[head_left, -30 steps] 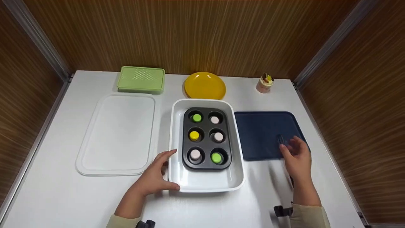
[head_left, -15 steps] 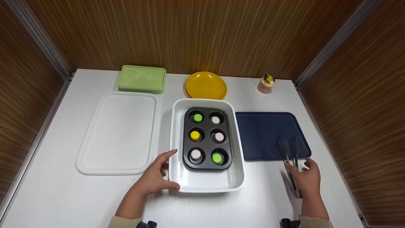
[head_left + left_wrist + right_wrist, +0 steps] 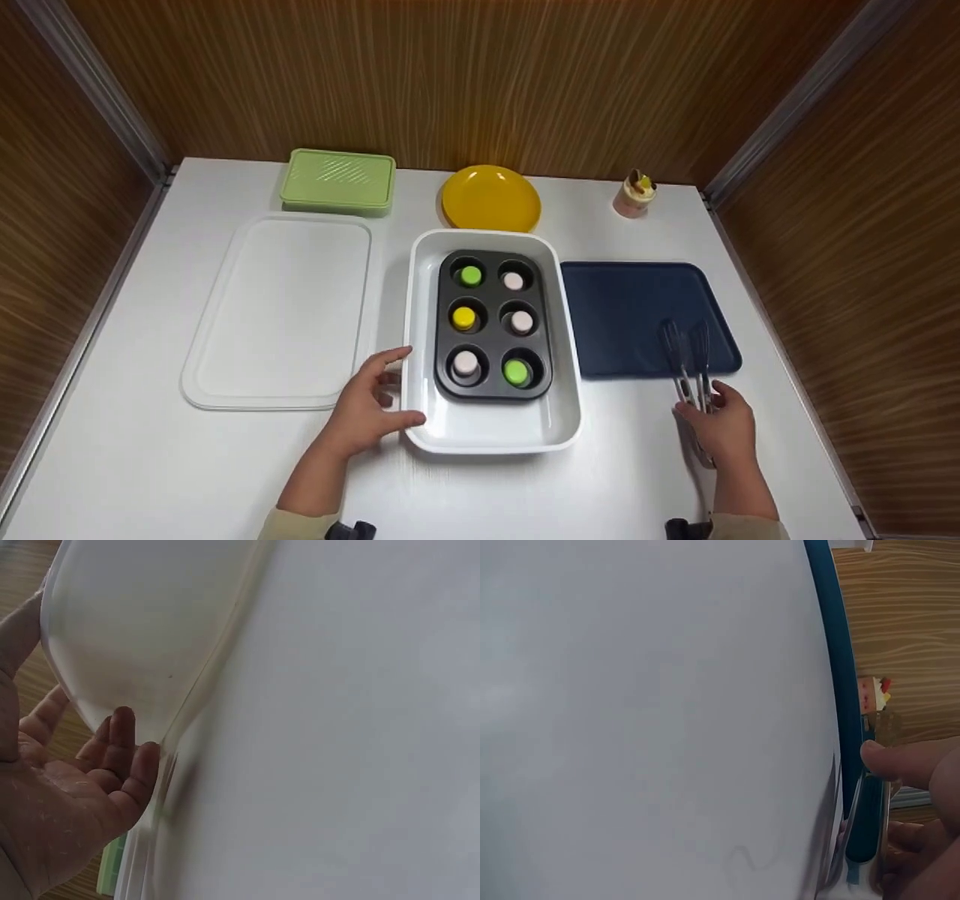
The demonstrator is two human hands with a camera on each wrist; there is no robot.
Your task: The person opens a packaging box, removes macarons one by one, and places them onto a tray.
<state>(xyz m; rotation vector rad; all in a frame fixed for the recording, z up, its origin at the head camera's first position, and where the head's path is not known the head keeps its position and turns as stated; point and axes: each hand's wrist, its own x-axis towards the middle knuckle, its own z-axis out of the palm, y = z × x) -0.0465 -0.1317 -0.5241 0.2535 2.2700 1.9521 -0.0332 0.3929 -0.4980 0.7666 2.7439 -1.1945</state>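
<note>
A white rectangular bin [image 3: 487, 435] holds a dark muffin tin [image 3: 493, 322]. In the tin's cups stand small round pieces, green, yellow and pale pink. My left hand [image 3: 361, 412] is at the bin's left wall, its thumb and index finger stretched out to the rim. In the left wrist view, the other fingers [image 3: 124, 739] lie loosely bent near the wall. My right hand [image 3: 727, 427] grips metal tongs [image 3: 684, 382] between thumb and fingers. The tongs' two heads hang apart over the front right of a navy tray [image 3: 637, 315]. The right wrist view shows the thumb [image 3: 889, 761] on one arm.
Left of the bin lies a white flat tray or lid [image 3: 281, 311]. Along the back stand a green lidded box [image 3: 339, 178], a yellow plate [image 3: 491, 199] and a small dessert cup [image 3: 634, 196]. Wooden panels [image 3: 480, 82] enclose the white table [image 3: 495, 499].
My right hand has come back towards the front edge and its fingers have closed in on the tongs. My left thumb and index fingertips have drawn slightly outward along the bin's rim.
</note>
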